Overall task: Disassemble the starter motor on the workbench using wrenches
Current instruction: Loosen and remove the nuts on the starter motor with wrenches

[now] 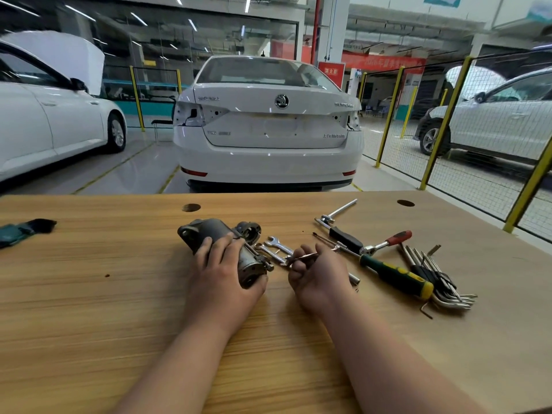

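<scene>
Left hand (222, 274) gripping starter motor (222, 237) on workbench (89, 294), right hand (318, 277) pinching perhaps a thin wrench (304, 256)

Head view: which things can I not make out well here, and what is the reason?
- starter motor: its near side is hidden under the left hand, head view.
- thin metal piece pinched by the right hand: small and blurred; wrench or bolt, I cannot tell.
- open-end wrenches: near ends hidden behind the right hand's fingers.
- dark object: cut off by the left edge, blurred.
</scene>
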`<action>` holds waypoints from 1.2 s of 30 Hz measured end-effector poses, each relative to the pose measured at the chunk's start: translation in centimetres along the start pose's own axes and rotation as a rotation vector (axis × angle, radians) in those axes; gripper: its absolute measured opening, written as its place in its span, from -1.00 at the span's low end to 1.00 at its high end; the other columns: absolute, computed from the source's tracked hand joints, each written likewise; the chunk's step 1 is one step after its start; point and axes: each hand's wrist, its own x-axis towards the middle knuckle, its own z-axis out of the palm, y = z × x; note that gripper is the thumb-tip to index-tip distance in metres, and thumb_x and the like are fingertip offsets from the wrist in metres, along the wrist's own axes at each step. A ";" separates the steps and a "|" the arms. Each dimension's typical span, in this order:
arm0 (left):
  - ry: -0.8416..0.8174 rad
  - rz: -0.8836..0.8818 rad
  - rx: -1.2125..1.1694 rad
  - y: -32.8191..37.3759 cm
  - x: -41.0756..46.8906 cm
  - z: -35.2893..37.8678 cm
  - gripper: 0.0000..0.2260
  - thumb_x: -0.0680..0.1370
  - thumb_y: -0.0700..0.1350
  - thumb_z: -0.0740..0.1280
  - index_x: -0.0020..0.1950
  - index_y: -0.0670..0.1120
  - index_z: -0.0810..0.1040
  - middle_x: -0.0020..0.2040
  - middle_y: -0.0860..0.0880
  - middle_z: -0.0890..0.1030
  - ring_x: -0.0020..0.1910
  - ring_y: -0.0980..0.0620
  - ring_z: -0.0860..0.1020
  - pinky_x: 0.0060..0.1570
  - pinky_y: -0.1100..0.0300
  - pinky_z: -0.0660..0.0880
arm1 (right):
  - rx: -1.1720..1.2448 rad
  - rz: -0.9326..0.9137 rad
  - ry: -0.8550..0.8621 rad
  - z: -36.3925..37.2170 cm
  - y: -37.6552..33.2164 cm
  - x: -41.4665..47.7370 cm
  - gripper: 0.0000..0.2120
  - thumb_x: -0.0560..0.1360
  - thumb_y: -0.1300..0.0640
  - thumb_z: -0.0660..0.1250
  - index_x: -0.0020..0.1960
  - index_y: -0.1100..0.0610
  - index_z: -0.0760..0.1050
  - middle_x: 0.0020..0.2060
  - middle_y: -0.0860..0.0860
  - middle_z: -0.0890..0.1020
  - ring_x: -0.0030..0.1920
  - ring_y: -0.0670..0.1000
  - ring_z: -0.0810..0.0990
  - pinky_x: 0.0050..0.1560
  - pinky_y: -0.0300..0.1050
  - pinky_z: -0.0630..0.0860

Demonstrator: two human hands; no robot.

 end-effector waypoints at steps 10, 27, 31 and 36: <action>0.016 -0.002 -0.040 0.0 -0.1 0.0 -0.34 0.35 0.22 0.34 0.39 0.03 0.31 0.42 0.10 0.27 0.43 0.02 0.03 0.37 0.14 0.05 | -0.116 0.076 -0.083 0.5 1.2 0.3 -0.74 0.63 0.06 0.05 -0.09 0.13 0.44 -0.54 0.00 0.52 -0.64 -0.09 0.34 -0.62 -0.32 0.30; -0.018 -0.016 -0.005 0.8 0.0 -0.6 -0.22 0.32 0.43 0.13 0.39 -0.03 0.35 0.41 0.04 0.32 0.42 -0.04 0.08 0.37 0.06 0.12 | -0.816 -0.899 -0.241 1.1 2.1 -2.7 -0.83 0.58 0.08 0.23 -0.14 0.02 0.55 -0.38 -0.05 0.60 -0.44 -0.12 0.50 -0.46 -0.25 0.41; -0.033 0.220 0.205 0.8 0.2 -1.1 -0.49 0.47 0.07 0.06 0.27 -0.18 0.49 0.24 -0.12 0.51 0.33 -0.15 0.38 0.33 -0.11 0.27 | -1.464 -1.544 -0.464 1.2 3.6 -3.6 -0.85 0.45 0.11 0.38 0.00 0.10 0.63 -0.14 0.00 0.65 -0.18 0.04 0.60 -0.22 -0.13 0.53; 0.056 0.308 0.205 1.0 0.0 -1.3 -0.61 0.43 -0.09 0.18 0.13 -0.28 0.56 0.10 -0.23 0.58 0.19 -0.25 0.50 0.17 -0.24 0.40 | -1.337 -1.644 -0.592 1.2 3.9 -3.3 -0.84 0.44 0.20 0.35 0.00 0.22 0.59 -0.10 0.08 0.60 -0.17 0.02 0.56 -0.17 -0.17 0.48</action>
